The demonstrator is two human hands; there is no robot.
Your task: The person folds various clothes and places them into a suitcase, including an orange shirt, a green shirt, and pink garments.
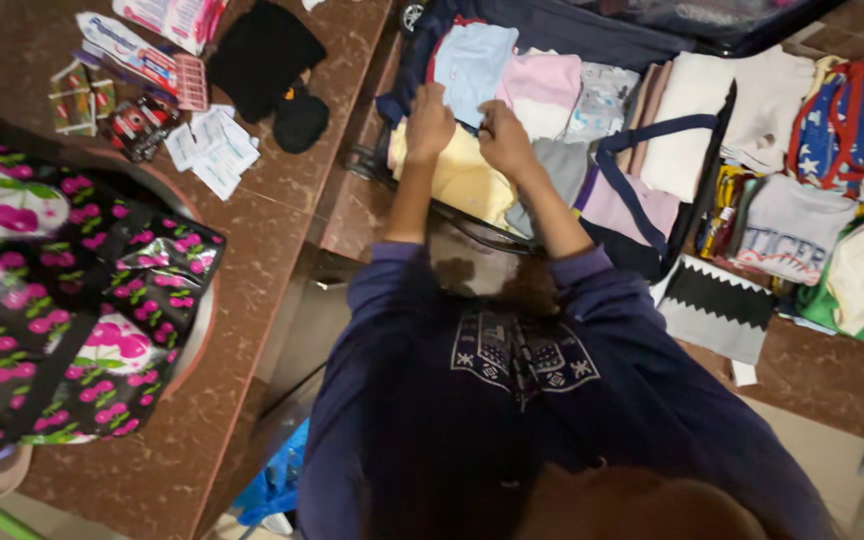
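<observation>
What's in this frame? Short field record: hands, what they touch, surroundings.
left hand: on the folded light blue garment, above a yellow garment
right hand: at the same blue garment's lower edge, beside a grey garment
grip: cannot tell for either hand
container: open dark suitcase with rows of folded clothes
left side: cherry-print bag, black cloth, packets and papers
surface: brown stone counter
</observation>
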